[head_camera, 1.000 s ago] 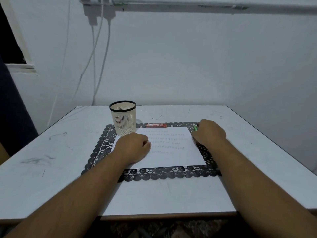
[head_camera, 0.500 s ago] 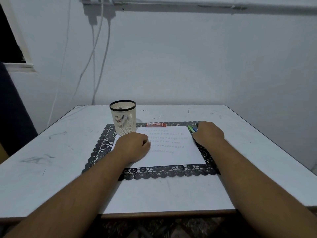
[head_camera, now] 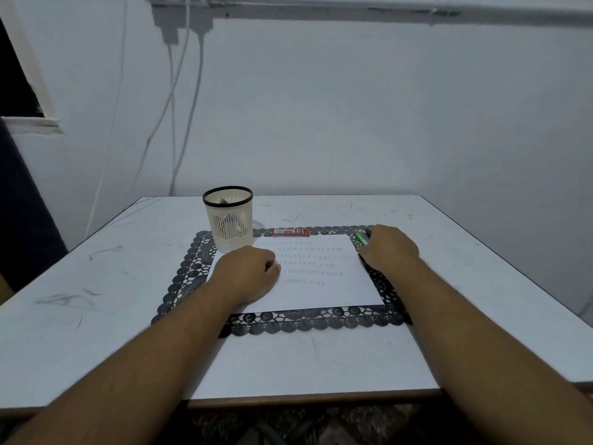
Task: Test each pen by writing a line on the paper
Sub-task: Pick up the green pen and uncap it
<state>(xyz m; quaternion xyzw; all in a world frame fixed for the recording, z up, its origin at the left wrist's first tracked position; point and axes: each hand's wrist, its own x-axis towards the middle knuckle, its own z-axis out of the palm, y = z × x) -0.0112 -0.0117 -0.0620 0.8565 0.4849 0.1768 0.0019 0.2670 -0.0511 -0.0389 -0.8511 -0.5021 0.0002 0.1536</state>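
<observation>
Head view: right hand covers pens at the paper's far right corner, grip unclear. Left hand rests curled, empty. Light, stiff, slippery; pinch mid-barrel.

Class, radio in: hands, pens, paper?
Left hand fisted on paper. Right hand over pens at paper's edge; grip unclear. Nothing blocking.

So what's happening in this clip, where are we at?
A person sits at a white table with a sheet of paper on a black lace mat. The paper already carries several rows of faint marks. The left hand rests on the paper's left side, fingers curled. The right hand lies at the paper's far right corner over a few pens, green and blue tips showing; whether it grips them is hidden. A mesh pen cup and a small red case sit behind.
</observation>
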